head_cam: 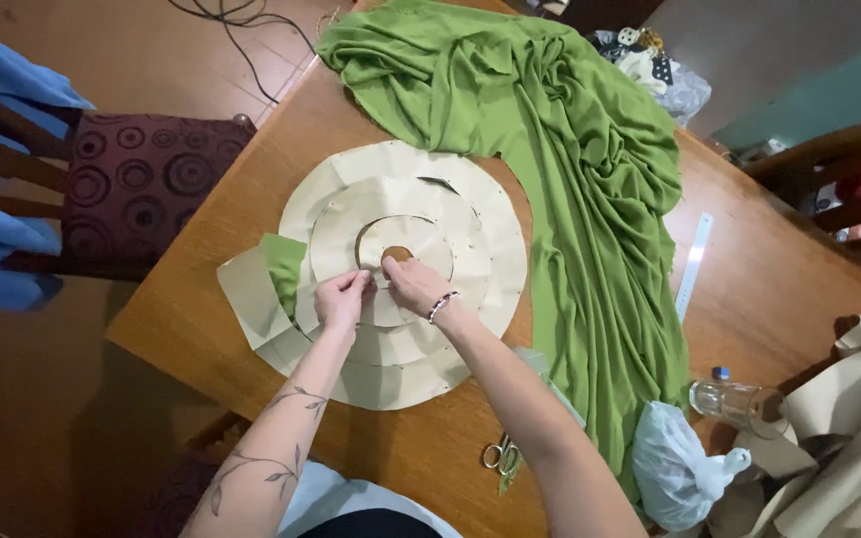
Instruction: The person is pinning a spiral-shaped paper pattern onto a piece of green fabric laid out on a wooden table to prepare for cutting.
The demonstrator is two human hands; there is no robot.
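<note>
On the wooden tabletop (pixel 201 329), the left hand (pixel 343 299) and right hand (pixel 413 282) both pinch the inner edge of the round paper pattern (pixel 421 199) lying partly over green fabric (pixel 590 199); a hard tug could probably tear the thin paper

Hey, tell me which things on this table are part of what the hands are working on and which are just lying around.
In use:
left hand and right hand, both pinching the paper pattern
green fabric, partly under the pattern

Lying about:
scissors
ruler
glass jar on its side
white plastic bag
brown paper sheets
</note>
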